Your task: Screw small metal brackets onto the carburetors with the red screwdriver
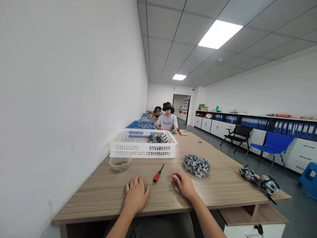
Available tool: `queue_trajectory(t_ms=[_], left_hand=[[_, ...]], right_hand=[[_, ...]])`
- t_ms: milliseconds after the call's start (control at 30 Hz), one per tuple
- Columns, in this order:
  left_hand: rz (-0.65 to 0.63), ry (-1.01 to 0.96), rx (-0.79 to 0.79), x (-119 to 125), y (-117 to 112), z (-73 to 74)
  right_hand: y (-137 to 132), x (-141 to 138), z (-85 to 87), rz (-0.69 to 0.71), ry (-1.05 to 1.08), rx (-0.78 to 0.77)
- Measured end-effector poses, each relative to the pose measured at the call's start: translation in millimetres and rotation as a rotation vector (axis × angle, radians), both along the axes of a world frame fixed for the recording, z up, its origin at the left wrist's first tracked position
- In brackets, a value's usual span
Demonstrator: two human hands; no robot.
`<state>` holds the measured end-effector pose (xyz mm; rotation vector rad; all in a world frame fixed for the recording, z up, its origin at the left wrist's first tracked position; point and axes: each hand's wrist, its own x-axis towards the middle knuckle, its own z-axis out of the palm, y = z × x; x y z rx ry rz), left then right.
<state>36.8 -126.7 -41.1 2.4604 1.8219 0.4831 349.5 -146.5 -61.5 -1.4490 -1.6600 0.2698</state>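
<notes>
- Counter, one
- One white basket, twelve o'clock
- One parts bowl, one o'clock
- One screw bowl, eleven
- Left hand, eleven, fingers spread
- Right hand, one o'clock, gripping
- One screwdriver, twelve
- One small part, between right fingers

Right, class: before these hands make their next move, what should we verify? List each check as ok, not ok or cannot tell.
1. Left hand free: ok, it rests palm down on the table.
2. Right hand holding something: ok, a small part is between its fingers.
3. That part's exact orientation: cannot tell, fingers partly hide it.
4. Red screwdriver within reach: ok, seemingly; it lies between the hands.
5. Metal assemblies well back from the edge: not ok, they lie right at it.
</notes>
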Motion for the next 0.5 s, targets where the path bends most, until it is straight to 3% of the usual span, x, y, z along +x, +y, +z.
queue_trajectory(t_ms=[133,500], left_hand=[[-0.030,0.000,0.008,-1.5,-4.4,8.1],[-0.133,-0.070,0.054,-10.3,-10.1,8.1]], right_hand=[[7.4,0.5,-2.8,-0.010,0.032,0.028],[7.1,6.7,-8.0,-0.009,0.025,0.049]])
